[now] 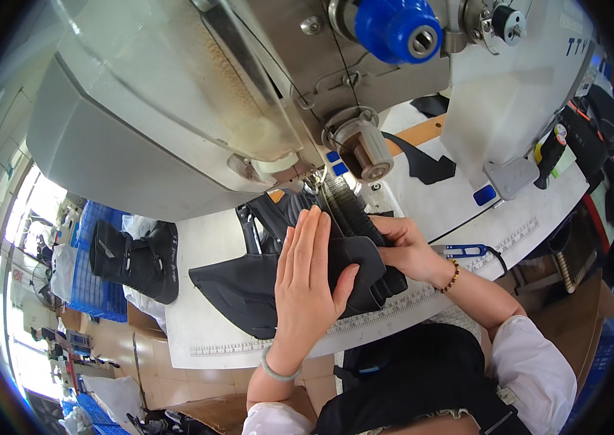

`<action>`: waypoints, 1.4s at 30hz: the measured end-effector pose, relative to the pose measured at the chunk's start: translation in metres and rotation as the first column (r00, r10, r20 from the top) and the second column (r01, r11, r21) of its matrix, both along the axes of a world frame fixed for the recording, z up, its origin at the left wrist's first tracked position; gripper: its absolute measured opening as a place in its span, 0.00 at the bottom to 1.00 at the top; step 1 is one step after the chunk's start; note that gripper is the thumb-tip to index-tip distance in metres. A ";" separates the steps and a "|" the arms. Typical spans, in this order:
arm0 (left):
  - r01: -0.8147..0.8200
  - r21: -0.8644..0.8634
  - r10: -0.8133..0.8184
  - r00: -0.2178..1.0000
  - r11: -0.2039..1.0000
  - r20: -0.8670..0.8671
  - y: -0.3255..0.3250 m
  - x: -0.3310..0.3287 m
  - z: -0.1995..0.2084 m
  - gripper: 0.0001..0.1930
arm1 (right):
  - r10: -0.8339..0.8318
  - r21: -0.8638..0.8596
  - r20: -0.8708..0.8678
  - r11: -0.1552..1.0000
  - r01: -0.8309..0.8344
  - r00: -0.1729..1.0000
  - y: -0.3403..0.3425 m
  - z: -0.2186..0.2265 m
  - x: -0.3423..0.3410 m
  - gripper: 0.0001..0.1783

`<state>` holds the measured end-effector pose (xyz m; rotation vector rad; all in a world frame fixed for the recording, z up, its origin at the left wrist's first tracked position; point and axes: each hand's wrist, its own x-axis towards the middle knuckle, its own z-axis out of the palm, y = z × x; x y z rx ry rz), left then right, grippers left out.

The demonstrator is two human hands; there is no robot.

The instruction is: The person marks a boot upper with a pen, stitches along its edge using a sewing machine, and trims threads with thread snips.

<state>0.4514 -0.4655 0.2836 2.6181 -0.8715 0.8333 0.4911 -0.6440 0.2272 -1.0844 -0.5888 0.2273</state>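
Spanning both hands (303,283) (414,251), black workpiece (238,291), under left, apparently pinched by right

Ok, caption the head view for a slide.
Left hand flat on black pieces, right hand holding their edge, at a sewing machine.

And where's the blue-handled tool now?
In the head view, the blue-handled tool lies right of centre on the white sewing table, beside the wrist of the right hand, just above its beaded bracelet.
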 end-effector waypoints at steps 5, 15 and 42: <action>-0.005 -0.082 0.006 1.000 0.997 0.016 -0.002 0.004 0.002 0.33 | 0.054 0.078 -0.072 0.996 -0.049 0.996 -0.002 0.003 -0.001 0.26; -0.019 -0.121 0.019 1.000 0.993 -0.009 -0.002 0.005 0.003 0.27 | 0.028 0.071 -0.078 0.997 -0.023 0.997 0.000 -0.001 -0.002 0.25; -0.026 -0.213 0.006 0.995 0.977 -0.096 0.000 0.001 0.002 0.27 | -0.054 -0.012 -0.075 0.999 0.053 0.996 0.004 0.013 -0.004 0.21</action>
